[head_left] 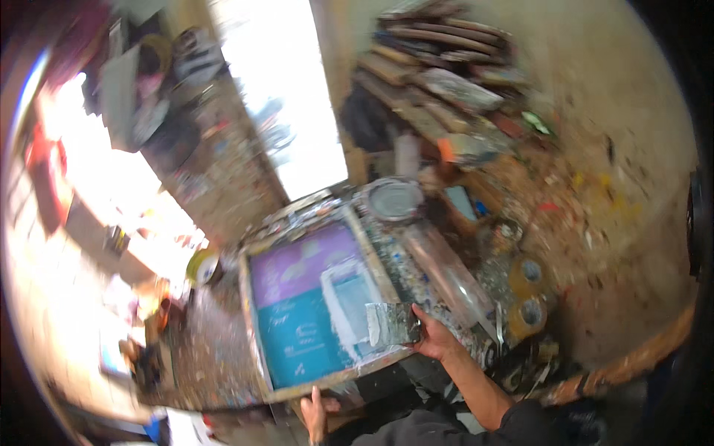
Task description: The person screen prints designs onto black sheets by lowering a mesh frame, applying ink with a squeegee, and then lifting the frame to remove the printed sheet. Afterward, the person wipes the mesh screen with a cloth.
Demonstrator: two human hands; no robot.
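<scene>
My right hand (433, 336) grips a flat, grey, paint-crusted scraper (390, 324) with white paste along its edge, held over the lower right of a wooden-framed mesh screen (297, 342). The mesh is purple above and teal below, with a roughly rectangular patch of white paste (335, 305) at its right side. My left hand (318, 409) holds the frame's bottom edge, its fingers curled. A clear cylindrical roll or tube (442, 271) lies just right of the screen, beyond a paint-spattered strip of bench.
A round grey tin (394, 199) stands behind the screen's right corner. Tape rolls (529, 314) sit at the right. A yellow can (202, 266) is at the left. Stacked worn squeegees and boards (454, 89) fill the back right, beside a bright opening.
</scene>
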